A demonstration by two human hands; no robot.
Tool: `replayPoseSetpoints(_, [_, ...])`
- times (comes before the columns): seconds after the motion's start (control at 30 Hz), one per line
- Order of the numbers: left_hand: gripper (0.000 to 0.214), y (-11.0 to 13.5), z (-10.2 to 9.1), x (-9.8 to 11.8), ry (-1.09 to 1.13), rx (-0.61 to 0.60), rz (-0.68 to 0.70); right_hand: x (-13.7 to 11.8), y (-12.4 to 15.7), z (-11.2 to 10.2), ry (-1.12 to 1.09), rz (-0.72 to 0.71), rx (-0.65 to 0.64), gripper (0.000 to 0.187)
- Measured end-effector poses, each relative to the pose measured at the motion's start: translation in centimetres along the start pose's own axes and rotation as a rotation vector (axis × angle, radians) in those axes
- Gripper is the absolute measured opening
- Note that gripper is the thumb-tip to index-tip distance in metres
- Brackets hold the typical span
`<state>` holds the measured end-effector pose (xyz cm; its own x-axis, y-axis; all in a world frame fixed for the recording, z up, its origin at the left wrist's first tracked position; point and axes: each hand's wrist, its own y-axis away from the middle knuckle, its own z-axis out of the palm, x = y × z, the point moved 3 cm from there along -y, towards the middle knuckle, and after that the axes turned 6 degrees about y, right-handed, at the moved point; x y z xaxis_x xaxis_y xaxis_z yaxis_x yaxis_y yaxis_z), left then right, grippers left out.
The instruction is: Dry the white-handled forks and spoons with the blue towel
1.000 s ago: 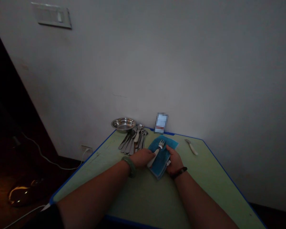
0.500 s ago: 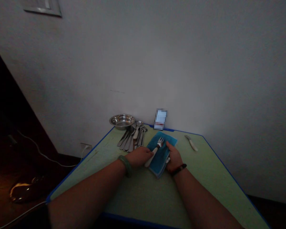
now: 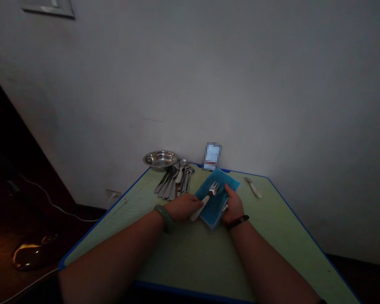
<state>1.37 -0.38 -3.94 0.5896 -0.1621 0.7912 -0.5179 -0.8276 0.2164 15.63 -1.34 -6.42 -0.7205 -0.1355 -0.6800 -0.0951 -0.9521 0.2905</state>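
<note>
My left hand (image 3: 185,207) pinches the white handle of a fork (image 3: 214,188), whose metal tines point away from me. Behind the fork spreads a folded blue cloth (image 3: 215,212), gripped at its right side by my right hand (image 3: 233,207), thumb on top and fingers beneath. The fork lies over the cloth's upper face; whether it touches the cloth I cannot tell. Left of the cloth is a pile of metal cutlery (image 3: 169,188), several spoons and forks among it. A white-handled utensil (image 3: 253,188) with a short metal end rests on the table to the right.
The green table (image 3: 190,261) has a blue edge and stands against a grey wall. At its back left corner sits a shiny metal bowl (image 3: 161,160). A phone (image 3: 212,156) with a blurred screen leans on the wall. White cables (image 3: 66,213) run along the floor at left.
My right hand and the cloth have shifted slightly up and right, and the cloth's far corner is tilted differently. The left hand still holds the fork; the whole view has moved a little.
</note>
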Motion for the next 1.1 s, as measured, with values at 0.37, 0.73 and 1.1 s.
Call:
replayPoseSetpoints(0.37, [0.036,0.2,0.0,0.2,0.120,-0.010,0.016,-1.1,-0.1,-0.5,-0.054,-0.082,0.062,0.022])
replayPoseSetpoints(0.73, [0.034,0.5,-0.2,0.8,0.290,0.101,0.196,-0.9,-0.1,-0.3,-0.037,-0.043,0.053,0.021])
replayPoseSetpoints(1.1, [0.038,-0.1,0.5,0.5,0.322,0.053,0.065,0.1,0.7,0.7,0.038,0.061,-0.063,0.024])
